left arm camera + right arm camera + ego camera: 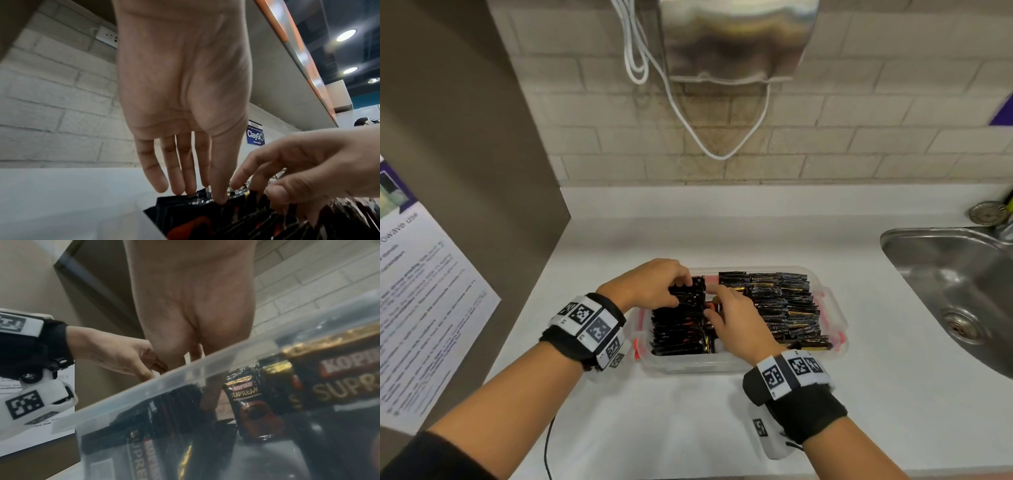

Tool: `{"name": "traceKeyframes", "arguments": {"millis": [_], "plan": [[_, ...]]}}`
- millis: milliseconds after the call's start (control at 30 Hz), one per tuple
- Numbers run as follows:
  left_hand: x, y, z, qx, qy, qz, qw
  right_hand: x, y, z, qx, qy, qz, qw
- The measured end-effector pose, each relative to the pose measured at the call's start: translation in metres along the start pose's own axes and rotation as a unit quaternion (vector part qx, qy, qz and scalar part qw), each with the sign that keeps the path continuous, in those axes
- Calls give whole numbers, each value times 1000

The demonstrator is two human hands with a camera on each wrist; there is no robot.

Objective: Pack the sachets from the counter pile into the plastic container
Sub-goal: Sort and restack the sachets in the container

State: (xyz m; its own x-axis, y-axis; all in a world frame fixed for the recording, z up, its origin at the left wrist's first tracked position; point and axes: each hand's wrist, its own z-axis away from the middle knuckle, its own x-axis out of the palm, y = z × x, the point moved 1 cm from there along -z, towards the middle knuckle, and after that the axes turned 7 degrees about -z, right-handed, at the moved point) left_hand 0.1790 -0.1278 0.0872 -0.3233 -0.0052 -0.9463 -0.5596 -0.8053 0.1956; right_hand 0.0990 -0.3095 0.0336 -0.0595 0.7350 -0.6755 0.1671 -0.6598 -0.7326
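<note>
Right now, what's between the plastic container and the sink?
Only bare white counter lies between the container and the sink, as the head view shows.

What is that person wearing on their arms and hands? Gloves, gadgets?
No gloves: both hands are bare. Each wrist carries a black fabric band, the left wristband and the right wristband, each wrapped with a white strip of square black-and-white coded markers. A white plastic camera housing with another marker hangs under the right wrist. A thin black cable trails below the left forearm, where a dark sleeve begins.
</note>
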Motion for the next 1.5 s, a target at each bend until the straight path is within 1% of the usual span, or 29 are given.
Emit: {"name": "traceKeyframes", "arguments": {"millis": [167, 300, 433, 567, 700, 800, 933, 1100, 1267, 1333, 1400, 1500], "plan": [[8, -6, -2, -6, -4, -9, 1000, 9, 1, -12, 32, 12, -9, 999], [14, -8, -3, -5, 2, -5, 1000, 18, 5, -12, 45, 45, -49, 997], [13, -10, -4, 8, 10, -1, 1000, 23, 8, -10, 33, 57, -66, 996], [12, -11, -6, 21, 8, -3, 1000, 23, 9, -10, 22, 48, -68, 996], [13, -6, -11, 14, -6, -52, 999, 24, 9, -8, 8, 23, -59, 998], [14, -3, -14, 29, 15, -100, 994, 23, 8, -8, 7, 19, -71, 997], [14, -5, -12, 32, 43, -92, 994, 22, 9, -5, 8, 33, -98, 995], [5, -8, -6, 20, 50, -31, 998, 23, 12, -5, 23, 37, -108, 993], [-10, -15, 2, 10, 63, 96, 993, 22, 12, -5, 27, 39, -123, 991], [-16, -15, 6, 6, 91, 157, 983, 21, 10, -5, 8, 59, -131, 990], [-20, -12, 8, -4, 126, 222, 967, 18, 7, -3, -17, 101, -155, 982], [-21, -1, 10, -12, 157, 313, 936, 13, 2, 2, -26, 174, -229, 957]]}}
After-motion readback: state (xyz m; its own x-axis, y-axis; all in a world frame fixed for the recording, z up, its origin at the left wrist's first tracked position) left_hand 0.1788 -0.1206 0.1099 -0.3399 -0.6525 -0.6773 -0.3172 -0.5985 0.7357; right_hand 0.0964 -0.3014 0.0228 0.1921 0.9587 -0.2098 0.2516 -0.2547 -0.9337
